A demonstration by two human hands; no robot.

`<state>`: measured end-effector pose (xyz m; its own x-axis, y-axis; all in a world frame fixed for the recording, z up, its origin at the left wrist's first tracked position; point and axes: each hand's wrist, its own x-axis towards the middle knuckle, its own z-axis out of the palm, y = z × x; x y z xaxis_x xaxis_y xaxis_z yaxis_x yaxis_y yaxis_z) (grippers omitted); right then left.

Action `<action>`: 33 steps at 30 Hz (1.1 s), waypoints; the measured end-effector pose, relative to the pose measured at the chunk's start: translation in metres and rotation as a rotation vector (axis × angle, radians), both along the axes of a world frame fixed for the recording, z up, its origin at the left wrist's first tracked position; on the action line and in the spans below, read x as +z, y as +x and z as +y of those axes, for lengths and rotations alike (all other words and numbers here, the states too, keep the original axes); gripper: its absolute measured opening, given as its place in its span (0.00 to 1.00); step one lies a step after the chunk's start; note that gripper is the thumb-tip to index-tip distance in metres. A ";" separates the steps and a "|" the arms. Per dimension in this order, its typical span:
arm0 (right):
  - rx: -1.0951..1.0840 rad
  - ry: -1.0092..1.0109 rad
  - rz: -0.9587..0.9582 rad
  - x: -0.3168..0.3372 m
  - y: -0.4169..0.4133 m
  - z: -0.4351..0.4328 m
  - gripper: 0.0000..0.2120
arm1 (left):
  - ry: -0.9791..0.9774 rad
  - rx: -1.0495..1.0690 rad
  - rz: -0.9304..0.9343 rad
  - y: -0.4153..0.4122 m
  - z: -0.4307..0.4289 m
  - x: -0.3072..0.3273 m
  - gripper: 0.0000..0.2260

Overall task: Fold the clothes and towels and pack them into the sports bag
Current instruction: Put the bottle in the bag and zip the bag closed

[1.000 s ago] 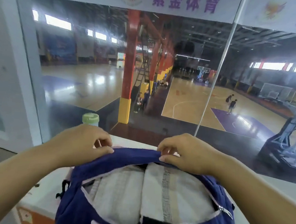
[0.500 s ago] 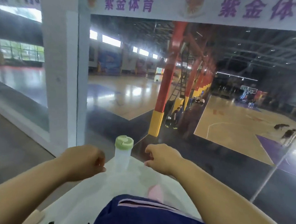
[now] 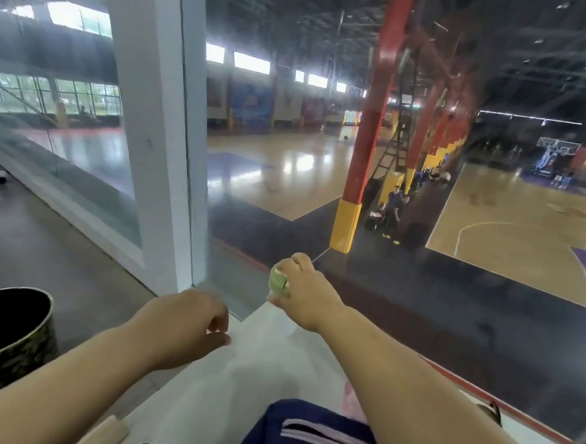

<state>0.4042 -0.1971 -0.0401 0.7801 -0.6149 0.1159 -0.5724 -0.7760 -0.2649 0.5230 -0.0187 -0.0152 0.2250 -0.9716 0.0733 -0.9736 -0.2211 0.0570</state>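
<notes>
The navy sports bag point(image 3: 299, 431) with pale pink trim lies at the bottom edge of the white table point(image 3: 241, 373), only its top showing; its contents are out of sight. My right hand point(image 3: 301, 291) reaches to the table's far corner and grips the green lid of a water bottle point(image 3: 278, 282); the bottle's body is hidden behind the hand. My left hand point(image 3: 189, 325) hovers over the table's left edge with fingers loosely curled, holding nothing.
A glass wall with a white pillar point(image 3: 152, 137) stands right behind the table, overlooking a basketball hall. A dark camouflage-patterned bin point(image 3: 7, 334) stands on the floor at the left. A pink item point(image 3: 352, 400) lies beside the bag.
Both hands left the bag's opening. The view swung left and up. My right hand reached forward and took hold of the bottle's lid; my left hand drifted left.
</notes>
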 end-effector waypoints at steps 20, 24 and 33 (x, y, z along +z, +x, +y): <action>-0.264 -0.026 -0.261 0.073 -0.203 0.109 0.31 | -0.083 -0.338 0.162 -0.118 0.017 0.013 0.12; -0.304 -0.022 -0.448 0.071 -0.247 0.133 0.30 | -0.133 -0.392 0.163 -0.139 0.029 0.007 0.09; -0.254 0.012 -0.594 0.055 -0.286 0.168 0.31 | 0.033 -0.203 0.098 -0.144 0.037 -0.009 0.13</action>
